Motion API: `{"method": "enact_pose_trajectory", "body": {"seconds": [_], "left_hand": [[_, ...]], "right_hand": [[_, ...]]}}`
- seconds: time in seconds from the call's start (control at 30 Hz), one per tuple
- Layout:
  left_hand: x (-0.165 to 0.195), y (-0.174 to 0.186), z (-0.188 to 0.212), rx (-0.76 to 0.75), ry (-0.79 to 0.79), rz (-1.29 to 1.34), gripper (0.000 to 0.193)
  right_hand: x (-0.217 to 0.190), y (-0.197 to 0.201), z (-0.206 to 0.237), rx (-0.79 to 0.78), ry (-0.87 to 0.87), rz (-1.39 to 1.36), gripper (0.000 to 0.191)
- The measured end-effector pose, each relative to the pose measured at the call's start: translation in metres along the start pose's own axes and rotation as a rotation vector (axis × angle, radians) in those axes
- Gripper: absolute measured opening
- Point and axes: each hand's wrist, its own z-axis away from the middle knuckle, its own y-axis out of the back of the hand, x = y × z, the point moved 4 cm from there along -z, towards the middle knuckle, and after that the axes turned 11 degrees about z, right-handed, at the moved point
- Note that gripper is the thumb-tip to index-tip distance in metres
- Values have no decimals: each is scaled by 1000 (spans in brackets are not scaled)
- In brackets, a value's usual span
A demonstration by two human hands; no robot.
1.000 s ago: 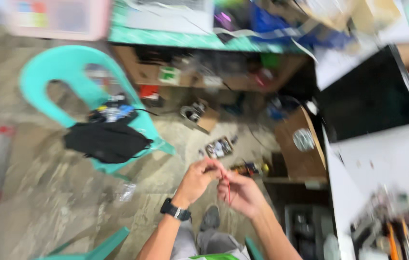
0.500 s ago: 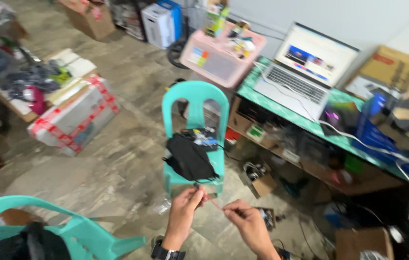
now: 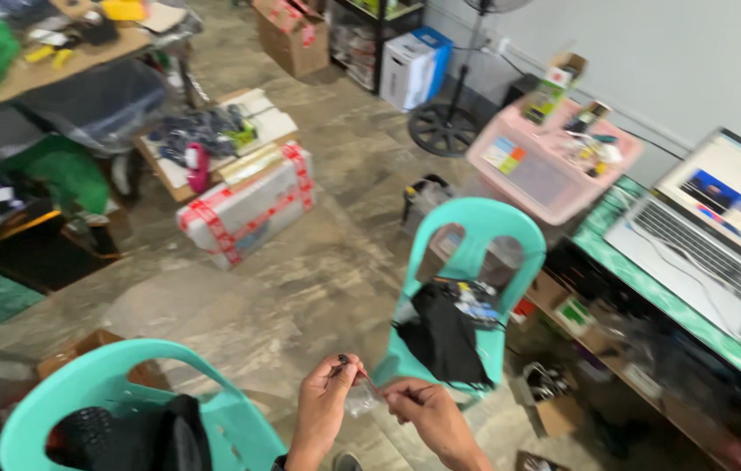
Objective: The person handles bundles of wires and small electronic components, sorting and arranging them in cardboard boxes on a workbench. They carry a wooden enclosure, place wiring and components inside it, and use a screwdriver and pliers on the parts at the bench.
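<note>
From the head camera, looking down and across a cluttered room, your two hands meet low in the middle of the picture. Your left hand (image 3: 325,403) has thumb and forefinger pinched together on the upper end of a thin dark wire (image 3: 355,373), whose small dark tip shows just above your fingertips. Your right hand (image 3: 427,417) is curled, its fingers pressed together on the lower stretch of the same wire, so the short length runs slanted between the two grips. Something small and clear seems to hang just under that stretch, between your hands, but it is too blurred to tell what. You look to be mid-way through working the wire by hand, holding it taut; the next move, as I judge it, calls for keeping both pinches firm and your eyes on the free tip. Just beyond your hands stands a teal plastic chair (image 3: 482,228) with a black bundle (image 3: 443,336) on its seat. A second teal chair (image 3: 100,384) is near your left. A laptop (image 3: 720,228) sits open on the green table (image 3: 624,255) to the right.
</note>
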Motion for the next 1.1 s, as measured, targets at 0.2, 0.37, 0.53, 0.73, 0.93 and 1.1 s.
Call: {"method": "enact_pose_trajectory", "body": {"seconds": [0.2,0.37,0.53,0.73,0.93,1.1], "left_hand": [[46,50,-38,29,-62,-18,16],[46,89,-68,143,6,-100,21],[44,128,-105,194,22,-392,20],[58,148,-178,121,-48,-546,18],[90,145,-317,173,-70,-465,17],[119,113,-431,236,-78,-389,26]], "right_hand": [[-44,-44,-83,179,37,-190,20],[-77,-59,-138,83,70,-464,17],[-92,-82,-194,-45,44,-634,11],[-102,-107,-290,-161,-33,-725,11],[-139,-94,-423,-136,73,-477,6],[-184,-61,-518,-68,156,-129,13]]}}
